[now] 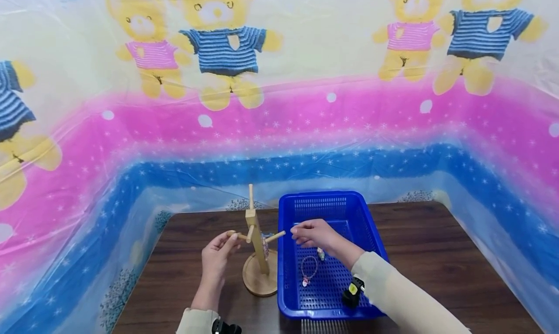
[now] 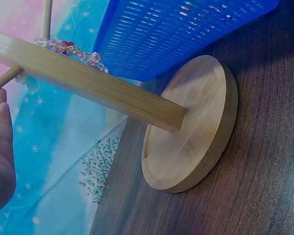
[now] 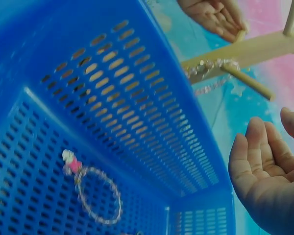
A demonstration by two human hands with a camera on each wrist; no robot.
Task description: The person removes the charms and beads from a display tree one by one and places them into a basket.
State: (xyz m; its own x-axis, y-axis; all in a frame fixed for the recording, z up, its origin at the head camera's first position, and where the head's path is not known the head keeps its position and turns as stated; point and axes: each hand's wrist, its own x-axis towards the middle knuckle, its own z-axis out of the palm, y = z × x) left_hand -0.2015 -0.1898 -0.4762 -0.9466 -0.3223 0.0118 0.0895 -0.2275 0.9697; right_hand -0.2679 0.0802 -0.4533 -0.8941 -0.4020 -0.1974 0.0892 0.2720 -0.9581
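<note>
A wooden stand point(image 1: 257, 242) with several pegs and a round base point(image 2: 201, 127) stands upright on the table. My left hand point(image 1: 215, 258) pinches the left peg between thumb and fingers. A beaded bracelet point(image 3: 208, 66) with clear and pinkish beads hangs on the right peg point(image 1: 276, 236). Just off that peg's tip is my right hand point(image 1: 316, 234), above the basket, its fingers loosely bent and holding nothing. Inside the blue basket point(image 1: 284, 275) lies another beaded bracelet with a pink and white charm point(image 3: 74, 164). A small colourful item point(image 1: 321, 254) lies farther back, partly hidden by the right hand.
The basket stands right beside the stand's base, on a dark wooden table point(image 1: 419, 242). A printed cloth point(image 1: 305, 120) with bears hangs behind the table and around its sides. Black camera straps point(image 1: 353, 291) sit at both wrists.
</note>
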